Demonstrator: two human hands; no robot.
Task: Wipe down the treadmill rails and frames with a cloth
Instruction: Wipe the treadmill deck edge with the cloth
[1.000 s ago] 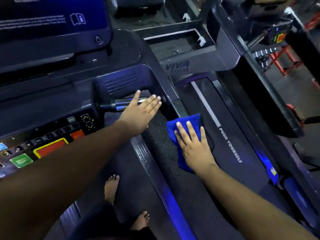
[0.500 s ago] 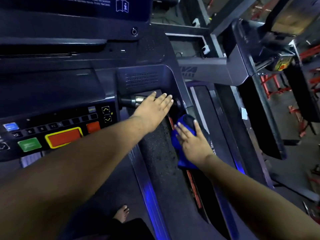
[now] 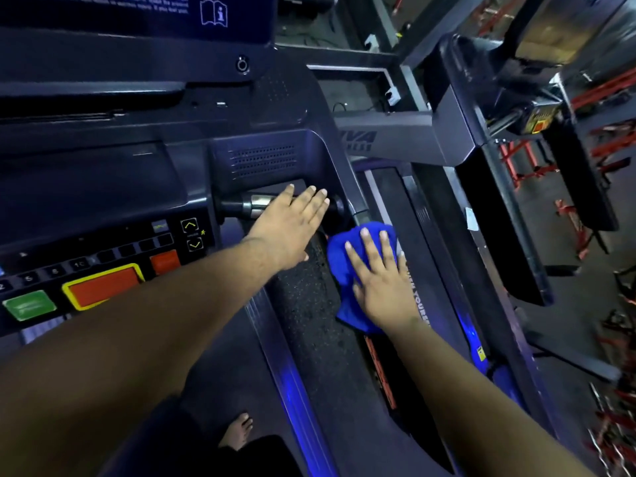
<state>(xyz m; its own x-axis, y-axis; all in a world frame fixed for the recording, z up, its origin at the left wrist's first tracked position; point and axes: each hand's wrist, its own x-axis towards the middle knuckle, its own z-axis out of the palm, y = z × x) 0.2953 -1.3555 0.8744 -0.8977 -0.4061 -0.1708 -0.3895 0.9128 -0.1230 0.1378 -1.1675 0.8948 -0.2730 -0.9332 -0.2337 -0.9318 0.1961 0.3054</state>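
**Wiping in progress on the right side rail, near its front end**

Head view. Your right hand [image 3: 382,284] lies flat on the blue cloth [image 3: 347,270], fingers straight and spread, palm pressing the cloth down; nothing is gripped. The cloth sits under and just ahead of your fingertips, bunched against the side rail [image 3: 309,304] of the treadmill, with a loose tail trailing back under your wrist. Its front edge is just beside the base of the upright frame post [image 3: 347,173].

Your left hand [image 3: 289,228] rests with fingers straight on the handlebar grip [image 3: 254,203], to the left of your right hand and close to it. It steadies you and holds nothing.

Step in hand, as I judge it: you are wiping the rail's upper front section, with the stroke at or near its forward limit. Most of the rail behind your wrist cannot be assessed for cleanliness in this light.

The next move likely calls for either drawing the cloth back along the rail toward you, or lifting it onto the frame post ahead of your fingers. Keep the palm flat.

Orientation: the rail's long axis runs from your body away toward the console [image 3: 103,270], slightly leftward. The cloth lies lengthwise along that axis, in line with your forearm.
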